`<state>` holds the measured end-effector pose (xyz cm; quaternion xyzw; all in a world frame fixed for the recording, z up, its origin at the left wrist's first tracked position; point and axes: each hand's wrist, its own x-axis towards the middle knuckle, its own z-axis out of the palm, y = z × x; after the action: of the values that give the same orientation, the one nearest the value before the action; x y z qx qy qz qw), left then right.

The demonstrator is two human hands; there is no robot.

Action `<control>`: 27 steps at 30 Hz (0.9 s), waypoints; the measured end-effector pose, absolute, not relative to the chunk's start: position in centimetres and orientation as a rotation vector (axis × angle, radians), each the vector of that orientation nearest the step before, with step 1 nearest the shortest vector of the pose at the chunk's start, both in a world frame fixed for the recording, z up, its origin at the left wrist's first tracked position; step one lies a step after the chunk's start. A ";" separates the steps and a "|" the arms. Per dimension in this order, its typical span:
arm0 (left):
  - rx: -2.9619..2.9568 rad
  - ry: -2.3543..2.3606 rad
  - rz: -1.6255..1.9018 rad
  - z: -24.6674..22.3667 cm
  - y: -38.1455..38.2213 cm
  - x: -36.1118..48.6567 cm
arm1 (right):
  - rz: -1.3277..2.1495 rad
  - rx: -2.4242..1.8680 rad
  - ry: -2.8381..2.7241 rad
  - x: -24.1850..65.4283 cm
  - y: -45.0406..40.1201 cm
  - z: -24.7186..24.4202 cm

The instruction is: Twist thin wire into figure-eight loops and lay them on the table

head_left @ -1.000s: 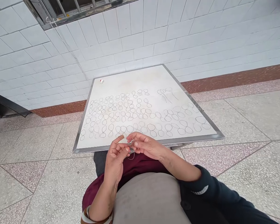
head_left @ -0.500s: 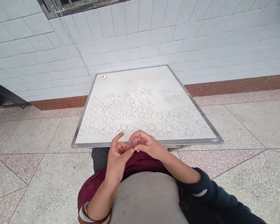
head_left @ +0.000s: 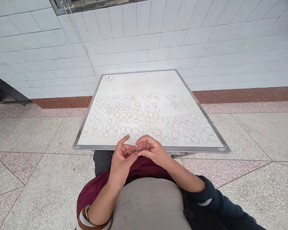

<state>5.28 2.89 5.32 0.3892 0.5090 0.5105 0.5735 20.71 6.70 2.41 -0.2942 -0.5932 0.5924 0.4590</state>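
My left hand (head_left: 122,160) and my right hand (head_left: 154,151) meet in front of my belly, at the near edge of the table. Between their fingertips is a thin dark wire (head_left: 136,149), pinched from both sides. Its exact shape is too small and too covered by fingers to make out. My left index finger is raised away from the pinch. Just beyond my hands, rows of thin wire loops (head_left: 175,134), many in figure-eight shapes, lie on the white table (head_left: 139,83).
Two looped wires with long loose tails (head_left: 174,101) lie apart at the table's right. A small white and red object (head_left: 110,78) sits at the far left corner. Behind the table stands a white tiled wall (head_left: 144,41). A metal rim (head_left: 196,149) edges the tabletop.
My fingers have shifted slightly around the wire, which shows more level between them now. Both hands stay together in nearly the same place. The whole view has tilted a little.
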 end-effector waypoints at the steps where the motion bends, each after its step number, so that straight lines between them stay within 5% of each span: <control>1: 0.914 1.182 1.195 5.3 2.9 5.3 | 1.463 -0.712 -1.456 20.7 6.7 2.3; 16: 0.876 1.130 1.276 4.8 2.8 5.4 | 1.503 -0.698 -1.466 20.6 6.4 2.8; 27: 0.943 1.183 1.252 4.7 2.8 5.3 | 0.874 -0.957 -1.928 21.5 6.7 4.5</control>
<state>5.30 2.81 4.70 0.3995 0.5010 0.5300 0.5554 21.48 6.67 4.52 -0.3779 -0.7614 0.3452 0.3978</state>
